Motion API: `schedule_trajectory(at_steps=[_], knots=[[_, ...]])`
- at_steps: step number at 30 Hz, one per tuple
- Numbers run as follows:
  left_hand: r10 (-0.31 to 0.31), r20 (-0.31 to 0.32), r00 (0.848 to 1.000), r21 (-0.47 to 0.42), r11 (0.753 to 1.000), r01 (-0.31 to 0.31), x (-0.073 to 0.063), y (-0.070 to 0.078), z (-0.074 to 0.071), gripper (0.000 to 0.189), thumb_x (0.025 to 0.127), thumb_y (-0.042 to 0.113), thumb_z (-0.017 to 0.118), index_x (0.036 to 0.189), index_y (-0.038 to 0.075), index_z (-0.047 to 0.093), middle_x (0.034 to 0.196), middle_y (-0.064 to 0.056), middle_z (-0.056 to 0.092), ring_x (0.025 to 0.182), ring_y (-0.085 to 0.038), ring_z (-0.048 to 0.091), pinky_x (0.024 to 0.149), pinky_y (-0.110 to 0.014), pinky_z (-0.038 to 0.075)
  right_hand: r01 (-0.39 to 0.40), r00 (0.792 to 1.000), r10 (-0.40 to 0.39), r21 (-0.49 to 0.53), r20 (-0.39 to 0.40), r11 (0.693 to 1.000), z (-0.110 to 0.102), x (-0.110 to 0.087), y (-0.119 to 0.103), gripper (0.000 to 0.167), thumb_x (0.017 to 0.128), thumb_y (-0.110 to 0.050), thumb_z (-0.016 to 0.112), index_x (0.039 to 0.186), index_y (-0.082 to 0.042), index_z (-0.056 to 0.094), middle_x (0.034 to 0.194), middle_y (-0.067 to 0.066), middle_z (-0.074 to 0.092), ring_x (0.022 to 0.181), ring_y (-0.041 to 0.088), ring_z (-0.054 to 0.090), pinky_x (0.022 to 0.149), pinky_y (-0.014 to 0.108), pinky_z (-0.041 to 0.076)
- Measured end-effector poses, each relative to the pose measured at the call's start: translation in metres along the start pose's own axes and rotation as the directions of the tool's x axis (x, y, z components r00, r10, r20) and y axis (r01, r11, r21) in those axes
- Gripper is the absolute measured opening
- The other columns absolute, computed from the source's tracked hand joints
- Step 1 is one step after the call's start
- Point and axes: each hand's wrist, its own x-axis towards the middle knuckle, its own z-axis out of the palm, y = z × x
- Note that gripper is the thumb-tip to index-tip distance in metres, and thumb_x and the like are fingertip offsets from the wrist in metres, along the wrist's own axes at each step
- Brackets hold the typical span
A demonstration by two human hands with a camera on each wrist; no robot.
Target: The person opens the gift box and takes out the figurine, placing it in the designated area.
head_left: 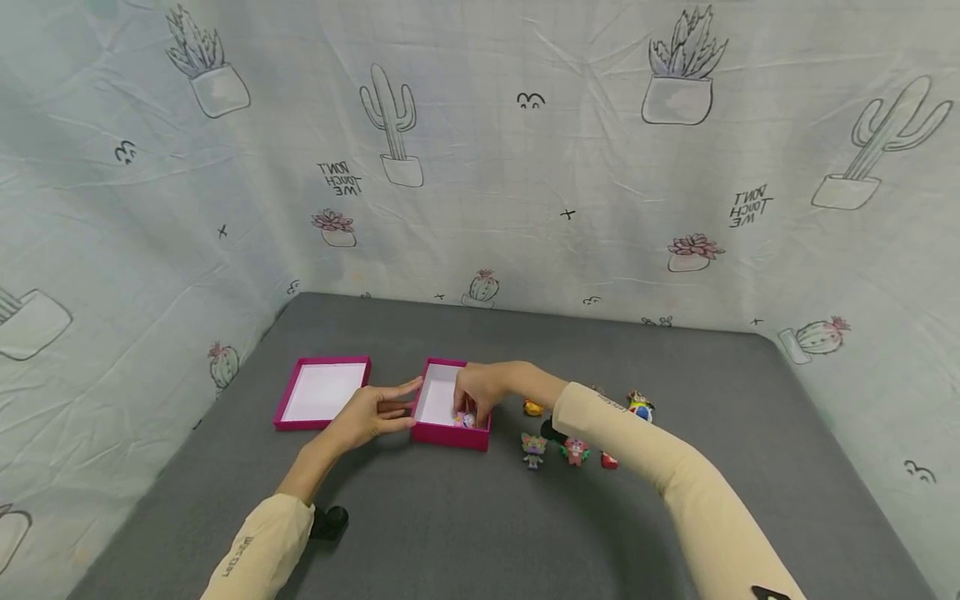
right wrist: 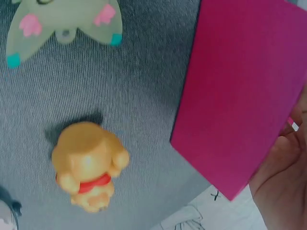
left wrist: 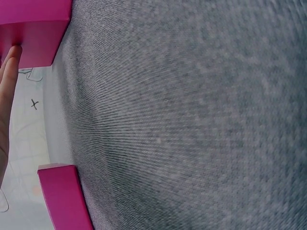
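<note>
A magenta box (head_left: pixel 450 435) with a white inside stands on the grey table. My right hand (head_left: pixel 483 386) reaches down into it, the fingers pinching a small pink-and-white figurine (head_left: pixel 467 420) near the box floor. In the right wrist view the box wall (right wrist: pixel 240 86) hides most of that hand and the figurine. With fingers extended, my left hand (head_left: pixel 367 414) touches the box's left side; the left wrist view shows a fingertip against the magenta wall (left wrist: pixel 36 43).
A matching magenta lid (head_left: pixel 324 392) lies white side up at left. Right of the box are several figurines: a yellow dog (right wrist: pixel 88 163) with red collar, a grey-green one (head_left: pixel 533 450), a pink one (head_left: pixel 575 451), a red one (head_left: pixel 609 461) and a multicoloured one (head_left: pixel 640 406). A patterned curtain (head_left: pixel 480 167) hangs behind.
</note>
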Motion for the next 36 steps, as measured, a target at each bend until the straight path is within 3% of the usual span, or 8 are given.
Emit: schedule_trajectory(at_steps=[7,14,21,26,30,36], knots=[[0.011,0.0,1.0,0.008,1.0,-0.011,-0.001,-0.001,-0.001,0.066,0.082,0.011,0.075,0.141,0.006,0.047,0.145,-0.016,0.042,0.113,-0.034,0.059,0.088,-0.032,0.053,0.027,0.998,-0.032,-0.08,-0.059,0.996,0.007,0.005,0.0,0.038,0.087,-0.017,0.073,0.122,-0.005,0.066,0.09,-0.002,0.066,0.072,0.002,0.049,0.065,0.012,0.044],[-0.001,0.0,1.0,0.0,1.0,0.001,-0.001,0.0,-0.002,0.066,0.082,0.011,0.075,0.141,0.005,0.047,0.145,-0.015,0.042,0.114,-0.034,0.059,0.089,-0.032,0.052,-0.032,0.989,0.031,-0.006,-0.146,0.999,0.008,0.003,0.001,0.052,0.085,-0.02,0.075,0.131,-0.004,0.059,0.099,0.0,0.066,0.078,0.006,0.055,0.071,0.013,0.049],[-0.005,0.002,1.0,-0.008,1.0,0.005,-0.001,0.001,-0.001,0.066,0.082,0.011,0.075,0.141,0.006,0.047,0.146,-0.014,0.041,0.114,-0.035,0.058,0.089,-0.032,0.052,-0.04,0.991,0.037,-0.021,-0.127,0.999,0.007,0.004,0.001,0.044,0.082,-0.019,0.078,0.122,-0.006,0.065,0.092,-0.006,0.065,0.078,0.004,0.056,0.068,0.013,0.049],[-0.005,0.005,1.0,-0.019,1.0,0.005,0.0,0.0,0.0,0.065,0.082,0.01,0.075,0.141,0.006,0.047,0.146,-0.014,0.041,0.114,-0.035,0.058,0.089,-0.032,0.052,-0.012,0.984,0.001,-0.063,-0.178,0.998,0.009,0.002,0.004,0.036,0.082,-0.025,0.078,0.112,-0.007,0.069,0.08,-0.007,0.057,0.071,0.005,0.047,0.06,0.013,0.04],[-0.012,-0.001,1.0,-0.007,1.0,0.012,0.001,0.0,-0.001,0.065,0.082,0.011,0.075,0.14,0.006,0.047,0.145,-0.014,0.042,0.113,-0.034,0.059,0.088,-0.031,0.053,0.063,0.952,-0.067,-0.025,-0.299,0.998,0.011,-0.001,0.007,0.036,0.081,-0.025,0.078,0.109,-0.006,0.068,0.077,-0.002,0.052,0.069,0.007,0.045,0.058,0.014,0.037],[-0.018,-0.002,1.0,0.012,1.0,0.018,0.001,-0.001,-0.001,0.066,0.081,0.012,0.076,0.14,0.005,0.047,0.145,-0.015,0.043,0.112,-0.033,0.06,0.088,-0.032,0.053,0.179,0.858,-0.09,0.131,-0.505,0.975,0.017,-0.005,0.013,0.044,0.077,-0.025,0.08,0.114,-0.004,0.068,0.086,-0.001,0.06,0.075,0.007,0.054,0.067,0.015,0.049]])
